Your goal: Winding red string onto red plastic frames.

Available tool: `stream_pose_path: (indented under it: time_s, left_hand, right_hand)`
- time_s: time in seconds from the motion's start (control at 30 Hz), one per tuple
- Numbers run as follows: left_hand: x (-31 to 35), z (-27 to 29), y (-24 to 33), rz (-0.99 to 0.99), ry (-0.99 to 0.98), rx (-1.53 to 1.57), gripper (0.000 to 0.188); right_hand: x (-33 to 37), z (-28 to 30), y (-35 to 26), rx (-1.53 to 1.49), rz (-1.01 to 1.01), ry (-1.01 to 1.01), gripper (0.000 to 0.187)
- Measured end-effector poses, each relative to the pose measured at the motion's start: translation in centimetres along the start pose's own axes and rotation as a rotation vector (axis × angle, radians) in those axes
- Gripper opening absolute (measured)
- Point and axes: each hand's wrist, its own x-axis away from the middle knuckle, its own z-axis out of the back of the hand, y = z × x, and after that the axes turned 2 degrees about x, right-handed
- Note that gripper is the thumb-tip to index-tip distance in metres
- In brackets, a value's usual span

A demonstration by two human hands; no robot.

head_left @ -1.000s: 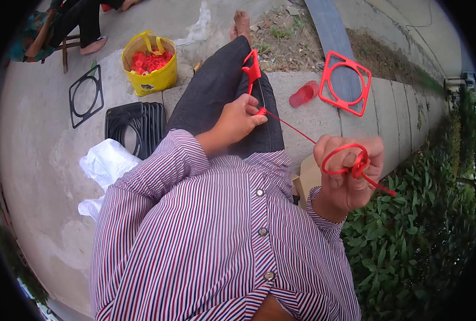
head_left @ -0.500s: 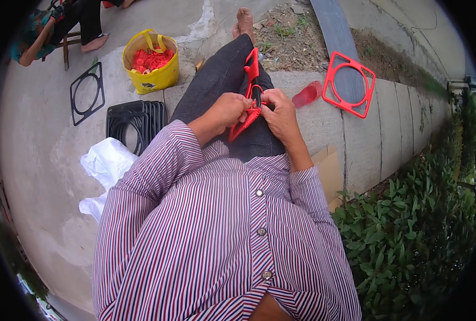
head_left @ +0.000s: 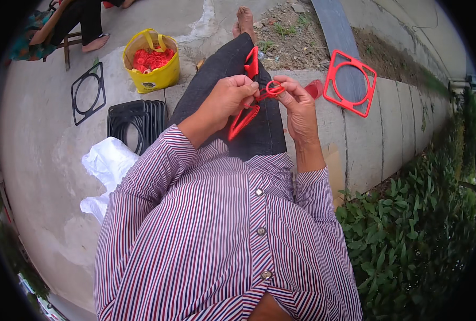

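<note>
A red plastic frame [head_left: 239, 126] rests across my dark trousers between my thighs, with red cord wound along its near edge. Above it, my left hand [head_left: 224, 101] is closed in a pinch, its thumb and forefinger on red cord [head_left: 272, 89]. That cord runs over to my right hand [head_left: 300, 109], whose thumb and fingers grip a small loop of it. The middle of the frame is partly hidden behind my left hand.
Ahead on the left stands a yellow bag [head_left: 160, 78] of red cord. Nearby lie a black frame [head_left: 74, 99], stacked black frames [head_left: 159, 113] and white plastic [head_left: 107, 160]. Another red frame [head_left: 330, 80] is at right, above leafy bushes [head_left: 387, 224]. A seated person [head_left: 88, 24] is far left.
My hands have moved apart and off the frame. The right one has gone right, drawing out a loop of red cord; the left has shifted slightly up.
</note>
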Motion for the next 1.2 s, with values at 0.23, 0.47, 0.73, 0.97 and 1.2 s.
stream_pose_path:
  time_s: [0.23,0.47,0.73,0.97,1.2]
  left_hand:
    - [-1.5,0.0,-2.3,0.185,0.058,-0.008,0.030]
    - [-1.4,0.4,-1.8,0.423,0.011,0.146,0.042]
    - [0.1,0.8,-2.3,-0.088,0.021,-0.240,0.018]
    - [1.7,-0.3,-0.1,-0.158,-0.070,0.138,0.011]
    - [-0.8,3.1,-3.9,-0.252,0.035,-0.656,0.012]
  right_hand:
    - [2.4,2.9,-5.8,-0.780,0.067,0.036,0.013]
    - [11.1,5.5,-9.9,-0.511,-0.031,-0.117,0.011]
    - [7.3,4.1,-2.6,-0.530,-0.348,0.045,0.014]
    - [3.6,-0.1,-1.6,-0.577,-0.449,-0.171,0.025]
    - [0.8,-0.5,4.0,0.350,0.003,-0.006,0.018]
